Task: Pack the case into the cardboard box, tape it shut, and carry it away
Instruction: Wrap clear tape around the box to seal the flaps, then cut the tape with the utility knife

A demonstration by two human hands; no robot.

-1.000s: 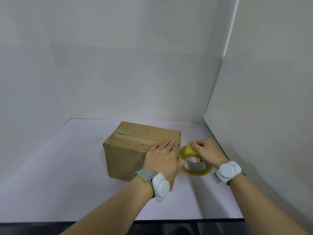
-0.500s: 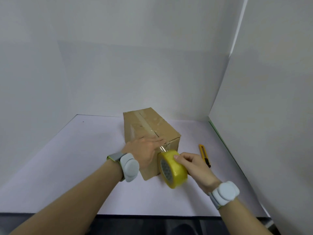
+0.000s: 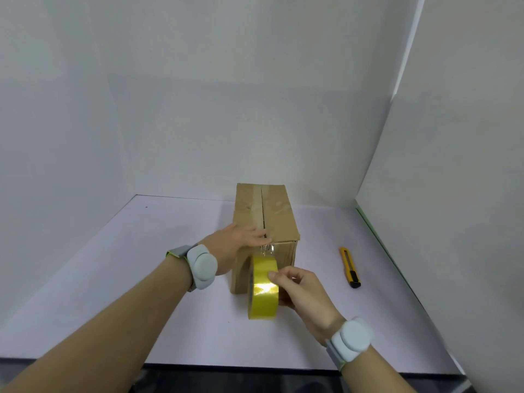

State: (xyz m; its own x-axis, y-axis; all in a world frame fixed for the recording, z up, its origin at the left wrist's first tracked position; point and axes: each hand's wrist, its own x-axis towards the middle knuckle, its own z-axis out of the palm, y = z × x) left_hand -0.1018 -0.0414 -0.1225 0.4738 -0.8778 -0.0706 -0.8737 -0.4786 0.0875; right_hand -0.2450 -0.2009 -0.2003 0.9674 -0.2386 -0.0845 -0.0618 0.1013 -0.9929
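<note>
While the white desk [image 3: 119, 279] carries everything here, the biggest thing on it is the cardboard box [image 3: 279, 211], standing lengthwise away from me with its flaps closed and the centre seam running down the top; the case I cannot see, so I judge it is already inside. My left hand [image 3: 241, 239] lies flat on the near end of the lid, fingers straight and pressing at the seam, holding nothing. My right hand [image 3: 300, 287] has its grip curled around the yellow tape roll [image 3: 263, 287], which hangs just in front of the box's near face, with a short clear strip [image 3: 268, 248] running up from it to the top edge by my left fingertips. I take the step in hand to be anchoring that tape end before drawing it along the seam. To do it well I would keep the left fingers firm on the stuck end, hold the roll square to the seam, pull with steady tension so the strip lies flat without wrinkles, and smooth it down behind the roll. The yellow utility knife [image 3: 349, 267] lies on the desk to the right, well apart from the box, ready for the cut.
</note>
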